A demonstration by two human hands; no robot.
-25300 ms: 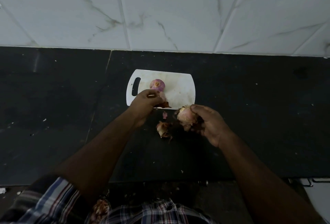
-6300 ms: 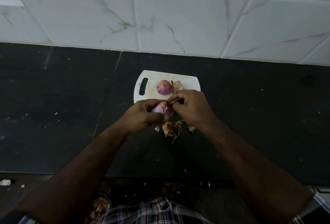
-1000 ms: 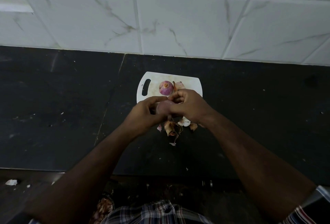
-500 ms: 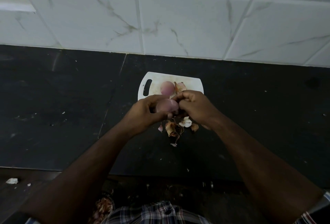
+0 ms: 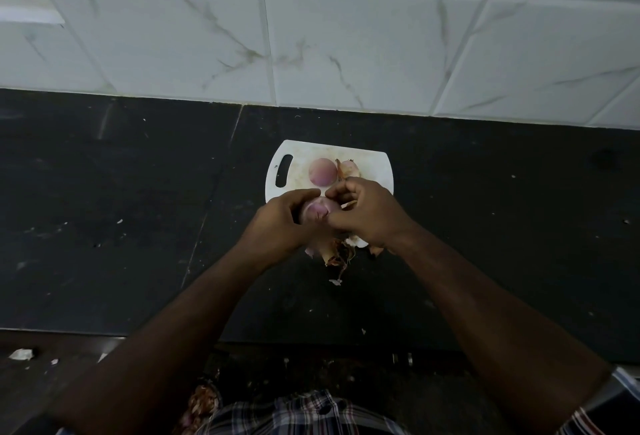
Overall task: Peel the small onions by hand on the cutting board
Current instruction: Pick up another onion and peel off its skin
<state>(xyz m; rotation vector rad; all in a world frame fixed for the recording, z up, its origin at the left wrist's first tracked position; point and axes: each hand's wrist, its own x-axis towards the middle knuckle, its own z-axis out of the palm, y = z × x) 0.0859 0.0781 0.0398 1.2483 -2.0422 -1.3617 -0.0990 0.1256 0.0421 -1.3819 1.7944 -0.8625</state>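
A small pink-purple onion (image 5: 317, 210) is gripped by the left hand (image 5: 277, 228) just over the near edge of the white plastic cutting board (image 5: 372, 162). It is pinched by the right hand (image 5: 367, 214) too. Two more small onions — one round and pink (image 5: 322, 171), one pale (image 5: 349, 168) — are seen on the board. Dry brown peels (image 5: 337, 254) are piled on the black table (image 5: 121, 226).

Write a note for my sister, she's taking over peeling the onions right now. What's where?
Left hand grips the onion in hand; right hand pinches at its skin.
A peeled onion and a second onion, skin partly on, lie on the cutting board.
Peelings lie on the black counter under the hands.
Left: finish the held onion, then the second one.
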